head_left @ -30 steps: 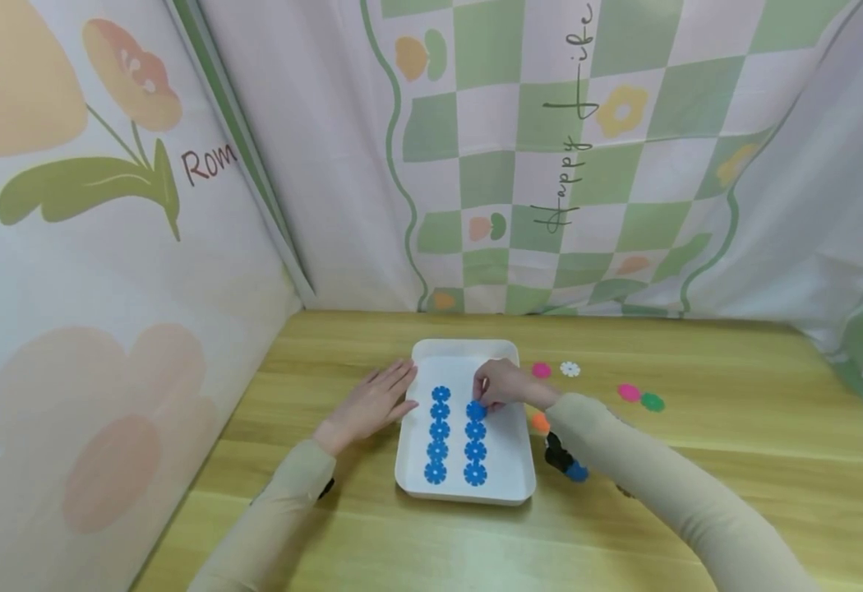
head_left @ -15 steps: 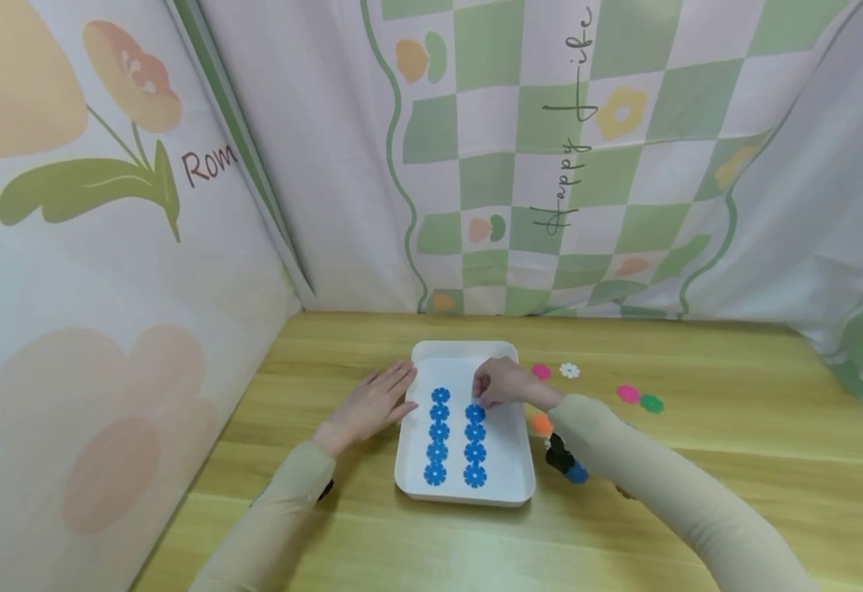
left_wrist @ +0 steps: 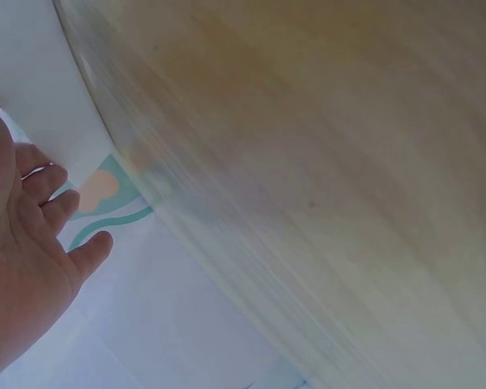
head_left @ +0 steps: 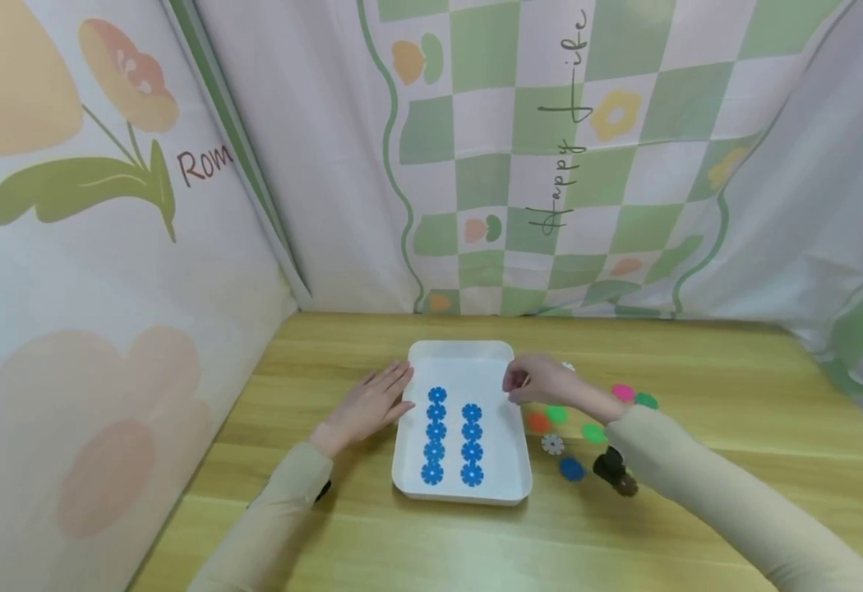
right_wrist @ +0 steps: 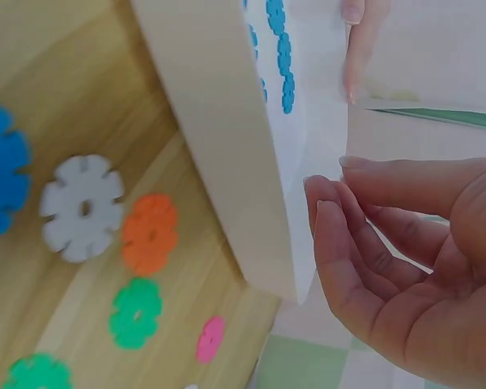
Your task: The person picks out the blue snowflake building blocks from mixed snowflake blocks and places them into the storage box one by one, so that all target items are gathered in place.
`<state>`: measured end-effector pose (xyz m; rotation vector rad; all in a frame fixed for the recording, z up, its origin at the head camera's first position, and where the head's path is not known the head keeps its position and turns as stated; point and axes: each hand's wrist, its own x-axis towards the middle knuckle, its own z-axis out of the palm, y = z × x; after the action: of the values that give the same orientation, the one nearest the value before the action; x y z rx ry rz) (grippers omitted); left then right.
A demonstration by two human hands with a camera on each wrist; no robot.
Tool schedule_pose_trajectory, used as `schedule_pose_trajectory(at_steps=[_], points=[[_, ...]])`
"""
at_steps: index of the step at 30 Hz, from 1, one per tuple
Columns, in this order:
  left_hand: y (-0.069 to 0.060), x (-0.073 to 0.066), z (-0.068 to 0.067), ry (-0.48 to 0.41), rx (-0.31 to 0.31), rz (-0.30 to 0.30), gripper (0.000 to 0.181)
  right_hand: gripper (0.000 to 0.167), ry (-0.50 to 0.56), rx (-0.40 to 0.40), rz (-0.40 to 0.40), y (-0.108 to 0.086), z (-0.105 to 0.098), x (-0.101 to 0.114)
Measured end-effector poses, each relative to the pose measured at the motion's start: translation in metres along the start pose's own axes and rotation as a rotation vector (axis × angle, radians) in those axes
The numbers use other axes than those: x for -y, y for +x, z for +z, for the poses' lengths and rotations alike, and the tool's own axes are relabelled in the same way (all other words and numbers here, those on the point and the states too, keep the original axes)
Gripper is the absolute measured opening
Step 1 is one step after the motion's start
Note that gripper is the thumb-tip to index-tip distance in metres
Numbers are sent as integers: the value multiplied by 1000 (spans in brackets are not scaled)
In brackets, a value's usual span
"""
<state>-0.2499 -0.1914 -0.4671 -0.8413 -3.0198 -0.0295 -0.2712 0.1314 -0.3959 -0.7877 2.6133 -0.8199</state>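
Two rows of blue snowflake discs lie in a white tray (head_left: 461, 368); the left row (head_left: 435, 431) reaches farther back than the right row (head_left: 472, 450). With fairly straight fingers, my left hand (head_left: 365, 409) touches the tray's left rim. In the left wrist view only part of the left hand (left_wrist: 32, 243) shows. My right hand (head_left: 542, 382) hovers at the tray's right rim. The right wrist view shows the right hand (right_wrist: 405, 259) with loosely bent fingers, a gap before the thumb, and nothing held.
Loose snowflake discs lie on the wooden table right of the tray: blue (head_left: 571, 469), grey-white (head_left: 552, 444), orange (head_left: 538, 422), bright green (head_left: 593, 432), pink (head_left: 622, 393) and dark green (head_left: 646, 400). A printed curtain (head_left: 483, 181) hangs behind the table.
My right hand has left the far end of the right blue row and moved right to the tray's rim. The discs beneath that arm now show. My left hand stays in place.
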Motion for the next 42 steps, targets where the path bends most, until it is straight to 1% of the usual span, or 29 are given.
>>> schedule_pose_trajectory(at_steps=[4, 6, 10, 14, 17, 19, 20, 23, 27, 35, 39, 42], points=[[-1, 0, -3, -9, -10, 6, 65, 5, 35, -30, -65, -19, -3, -8], [-1, -1, -3, -8, -14, 7, 65, 5, 53, -37, -74, -30, -4, -11], [-1, -2, -4, 2, -13, 10, 65, 7, 60, -29, -46, -50, -5, -18], [-1, -1, -2, 10, -13, 12, 65, 6, 56, -15, 7, -67, 1, -30], [0, 0, -1, 13, -17, 13, 65, 5, 75, -7, 18, -77, 6, -40], [0, 0, -1, 14, -20, 14, 65, 6, 79, -1, -2, -82, 10, -46], [0, 0, -1, 12, -23, 15, 65, 7, 78, -1, -14, -84, 11, -48], [0, -1, -2, 7, -23, 16, 65, 11, 71, 6, -13, -89, 15, -52], [-1, -2, -3, 14, -11, 14, 65, 20, 80, 18, 16, -94, 22, -55], [-1, -1, -2, 23, -7, 11, 65, 28, 41, 23, 75, -95, 30, -58], [0, 0, -1, 23, -16, 15, 65, 32, 36, 11, 79, -95, 34, -58], [1, 1, 1, 32, -9, 12, 65, 32, 25, 6, 74, -95, 36, -57]])
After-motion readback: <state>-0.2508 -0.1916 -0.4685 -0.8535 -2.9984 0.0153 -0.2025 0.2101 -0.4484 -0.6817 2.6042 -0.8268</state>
